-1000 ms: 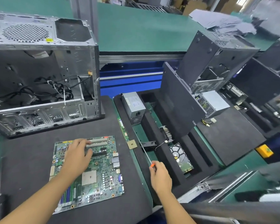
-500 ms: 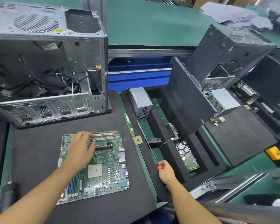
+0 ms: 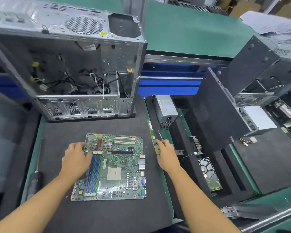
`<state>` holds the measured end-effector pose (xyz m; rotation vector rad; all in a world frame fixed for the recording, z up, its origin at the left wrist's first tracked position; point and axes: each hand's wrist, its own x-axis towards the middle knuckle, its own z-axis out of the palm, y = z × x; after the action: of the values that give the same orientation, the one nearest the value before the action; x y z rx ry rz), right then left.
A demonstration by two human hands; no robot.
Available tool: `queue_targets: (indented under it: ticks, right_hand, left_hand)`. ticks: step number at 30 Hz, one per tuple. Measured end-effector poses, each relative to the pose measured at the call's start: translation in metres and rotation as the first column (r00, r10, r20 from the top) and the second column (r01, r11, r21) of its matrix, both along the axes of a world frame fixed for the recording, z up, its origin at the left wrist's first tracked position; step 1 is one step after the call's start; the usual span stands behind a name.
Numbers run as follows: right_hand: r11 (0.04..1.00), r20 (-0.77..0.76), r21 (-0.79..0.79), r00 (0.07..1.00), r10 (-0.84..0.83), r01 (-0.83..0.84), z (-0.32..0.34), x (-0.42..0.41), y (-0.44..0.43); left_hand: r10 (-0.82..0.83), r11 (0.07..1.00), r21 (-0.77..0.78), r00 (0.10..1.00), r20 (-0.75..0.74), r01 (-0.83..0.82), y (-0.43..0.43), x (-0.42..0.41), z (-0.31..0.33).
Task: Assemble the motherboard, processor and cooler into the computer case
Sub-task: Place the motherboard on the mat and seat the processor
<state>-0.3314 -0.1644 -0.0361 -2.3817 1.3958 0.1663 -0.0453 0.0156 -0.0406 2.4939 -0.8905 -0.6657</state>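
A green motherboard [image 3: 118,167] lies flat on the black foam mat [image 3: 94,214], its bare square socket [image 3: 114,173] near the middle. My left hand [image 3: 77,158] rests on the board's left edge, fingers bent over it. My right hand [image 3: 166,153] is at the mat's right edge with its fingers closed on the small square processor [image 3: 157,150]. The open silver computer case [image 3: 71,68] lies on its side behind the board, loose cables inside. No cooler is clearly visible.
A grey power supply [image 3: 165,109] stands in the black foam tray to the right, with a hard drive [image 3: 209,174] in a slot nearer me. A black screwdriver [image 3: 34,180] lies left of the mat. Dark case panels and another chassis [image 3: 252,78] crowd the far right.
My right hand let go of the orange-tipped tool and moved up and left to the processor at the mat's edge. My left hand slid from the board's middle to its left edge.
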Motion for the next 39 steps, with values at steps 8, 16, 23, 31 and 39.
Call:
queue_targets:
  ticks: [8, 16, 23, 31, 39]
  right_hand:
    - [0.979, -0.237, -0.141, 0.965, 0.110, -0.146, -0.011, 0.006, -0.019]
    - [0.943, 0.307, 0.158, 0.893, -0.328, 0.292, -0.003, 0.005, 0.000]
    - [0.525, 0.298, 0.751, 0.503, -0.811, 0.401, -0.005, 0.026, 0.011]
    - [0.374, 0.182, 0.851, 0.462, -0.868, 0.369, 0.001, 0.042, 0.013]
    - [0.196, 0.088, 0.924, 0.317, -0.944, 0.329, 0.004, 0.028, 0.028]
  left_hand:
    - [0.122, 0.992, 0.050, 0.967, -0.222, -0.114, 0.022, 0.011, -0.003]
    - [0.285, 0.957, 0.075, 0.868, -0.406, -0.279, 0.006, 0.017, -0.010]
    - [0.355, 0.924, 0.094, 0.739, -0.573, -0.372, 0.002, 0.030, -0.010]
    - [0.371, 0.893, 0.055, 0.660, -0.653, -0.448, 0.005, 0.040, -0.004]
    - [0.266, 0.950, 0.026, 0.762, -0.590, -0.311, -0.014, 0.051, 0.007]
